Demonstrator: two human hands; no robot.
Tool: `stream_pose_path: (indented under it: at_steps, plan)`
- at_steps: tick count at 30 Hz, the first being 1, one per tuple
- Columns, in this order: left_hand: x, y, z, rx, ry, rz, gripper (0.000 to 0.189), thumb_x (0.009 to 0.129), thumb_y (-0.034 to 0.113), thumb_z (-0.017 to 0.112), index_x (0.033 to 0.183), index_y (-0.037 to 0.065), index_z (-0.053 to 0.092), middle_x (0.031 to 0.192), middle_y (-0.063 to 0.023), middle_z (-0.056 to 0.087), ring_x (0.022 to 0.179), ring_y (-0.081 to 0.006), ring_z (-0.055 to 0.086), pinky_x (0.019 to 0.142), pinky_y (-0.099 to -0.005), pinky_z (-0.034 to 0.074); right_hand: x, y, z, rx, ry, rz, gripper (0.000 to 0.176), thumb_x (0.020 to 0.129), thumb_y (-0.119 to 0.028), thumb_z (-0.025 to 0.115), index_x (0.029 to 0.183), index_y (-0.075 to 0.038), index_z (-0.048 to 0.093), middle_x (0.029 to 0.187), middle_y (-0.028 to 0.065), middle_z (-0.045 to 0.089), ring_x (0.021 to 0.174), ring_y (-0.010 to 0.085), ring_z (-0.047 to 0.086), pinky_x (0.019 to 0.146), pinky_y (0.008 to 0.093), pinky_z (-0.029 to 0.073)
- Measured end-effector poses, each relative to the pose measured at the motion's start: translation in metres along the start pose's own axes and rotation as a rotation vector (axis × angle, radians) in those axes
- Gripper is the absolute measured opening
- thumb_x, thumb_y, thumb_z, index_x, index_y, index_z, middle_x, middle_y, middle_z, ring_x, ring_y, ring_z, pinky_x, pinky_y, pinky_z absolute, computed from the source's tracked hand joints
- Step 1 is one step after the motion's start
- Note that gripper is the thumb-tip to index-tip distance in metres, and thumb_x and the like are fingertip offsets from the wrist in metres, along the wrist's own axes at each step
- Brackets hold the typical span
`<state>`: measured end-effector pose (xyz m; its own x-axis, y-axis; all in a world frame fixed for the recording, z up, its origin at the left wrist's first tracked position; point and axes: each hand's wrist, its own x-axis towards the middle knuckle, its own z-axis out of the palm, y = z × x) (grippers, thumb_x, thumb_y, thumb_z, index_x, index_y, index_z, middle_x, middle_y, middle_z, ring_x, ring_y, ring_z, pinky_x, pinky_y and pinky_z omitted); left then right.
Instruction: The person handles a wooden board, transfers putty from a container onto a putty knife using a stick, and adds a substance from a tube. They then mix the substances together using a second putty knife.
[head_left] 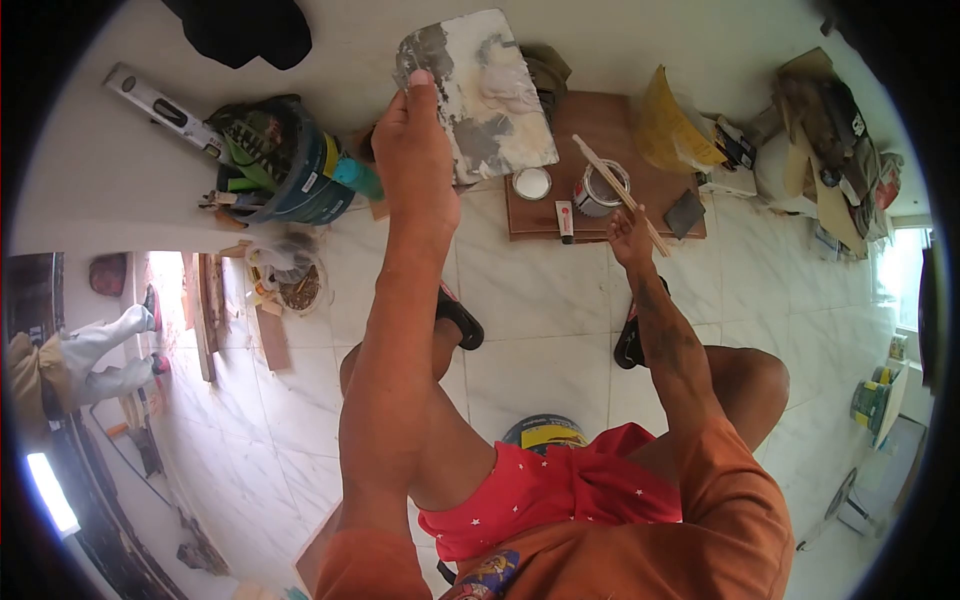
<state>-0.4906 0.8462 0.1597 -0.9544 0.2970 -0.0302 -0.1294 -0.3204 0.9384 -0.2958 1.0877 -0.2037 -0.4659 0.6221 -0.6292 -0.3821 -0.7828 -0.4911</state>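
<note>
Smeared board (492, 95) fills left grip (412, 145), right grip (627, 238) holds sticks (606, 177); tiled floor (540, 285), pale wall (620, 42).

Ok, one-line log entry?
Left hand: holds white-smeared grey rectangular board | right hand: holds pale wooden sticks | sticks: over open round metal tin

I cannot see the fingertips of the left hand (412, 140) behind the flat, white-and-grey smeared board (490, 105). Print on the small white-and-red tube (565, 221): too small for me to read. Black rounded object (250, 30), cut off at top edge; I cannot identify it.
</note>
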Motion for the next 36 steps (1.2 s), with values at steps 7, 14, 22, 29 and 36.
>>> stream_pose_path:
  at_steps: [7,14,22,29,36]
  plan:
    - [0.006,-0.005,-0.006,-0.03,-0.025,-0.018,0.032,0.102,0.029,0.051,0.099,0.0,0.064,0.084,0.0031,0.056,0.076,-0.0065,0.045,0.072,-0.0247,0.042,-0.008,-0.008,0.001,-0.072,-0.041,0.021,0.041,0.092,-0.046,0.066,0.107,-0.009,0.058,0.094,0.0092,0.062,0.085,0.0177,0.06,0.072,0.0313,0.053]
    - [0.012,-0.007,-0.015,-0.026,-0.016,-0.014,0.031,0.102,0.029,0.051,0.092,0.002,0.063,0.08,0.0041,0.051,0.075,-0.0073,0.042,0.071,-0.0254,0.039,-0.009,-0.003,-0.008,-0.112,0.001,0.035,0.045,0.09,-0.049,0.066,0.111,-0.01,0.057,0.097,0.0081,0.059,0.088,0.0174,0.059,0.075,0.0317,0.052]
    - [0.02,-0.025,-0.034,0.0,-0.09,0.118,0.03,0.101,0.027,0.052,0.087,0.002,0.06,0.076,-0.0026,0.051,0.072,-0.0159,0.044,0.07,-0.0332,0.039,-0.02,0.032,-0.021,-0.956,-0.122,0.019,0.043,0.093,-0.052,0.061,0.106,-0.011,0.06,0.091,0.0043,0.062,0.09,0.0194,0.063,0.079,0.0362,0.052]
    - [0.061,-0.135,-0.003,0.574,0.327,0.661,0.027,0.083,0.006,0.051,0.108,-0.001,0.059,0.099,-0.0204,0.059,0.097,-0.0367,0.056,0.091,-0.047,0.041,0.012,0.054,-0.071,-1.097,-0.219,0.283,0.037,0.098,-0.035,0.054,0.124,-0.009,0.061,0.094,0.0009,0.064,0.082,0.0122,0.061,0.073,0.0299,0.052]
    - [0.059,-0.146,-0.051,0.299,0.454,0.441,0.027,0.087,0.012,0.048,0.11,0.001,0.058,0.102,-0.0182,0.058,0.098,-0.0331,0.055,0.091,-0.0446,0.042,-0.003,0.064,-0.063,-1.332,-0.144,0.417,0.035,0.099,-0.035,0.053,0.121,-0.008,0.061,0.091,0.0009,0.063,0.079,0.0115,0.06,0.071,0.0297,0.051]
